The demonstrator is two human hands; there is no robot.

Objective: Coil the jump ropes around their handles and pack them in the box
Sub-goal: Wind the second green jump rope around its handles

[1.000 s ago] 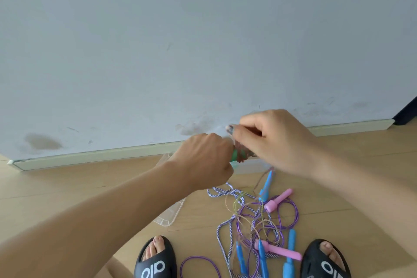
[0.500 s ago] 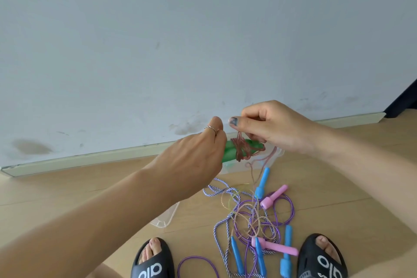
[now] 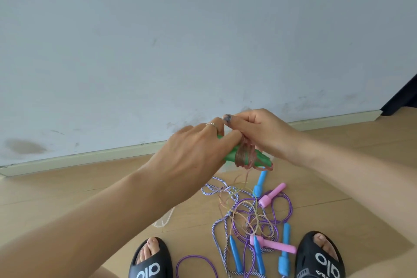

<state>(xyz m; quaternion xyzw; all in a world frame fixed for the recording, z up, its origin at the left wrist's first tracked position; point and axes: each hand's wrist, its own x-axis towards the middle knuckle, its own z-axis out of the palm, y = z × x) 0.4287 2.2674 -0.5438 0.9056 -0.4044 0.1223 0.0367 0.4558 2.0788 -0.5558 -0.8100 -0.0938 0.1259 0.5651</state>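
Left hand (image 3: 198, 149) gripped the far-left end of the green handles (image 3: 243, 156), fingers curled round them. Handles' long axis ran from far-left at that grip down to near-right, free tips pointing right. Brownish rope (image 3: 242, 154) was bunched in turns around the middle, just right of the left grip. Right hand (image 3: 259, 133) sat above and right of the turns, fingers pinched together, apparently on the rope; the strand itself was hidden. Right hand was nearer the loose rope, which trailed down to the tangle (image 3: 248, 214) on the floor. Next wrap likely goes toward the free tips. Box edge (image 3: 163, 221) barely showed under the left forearm.
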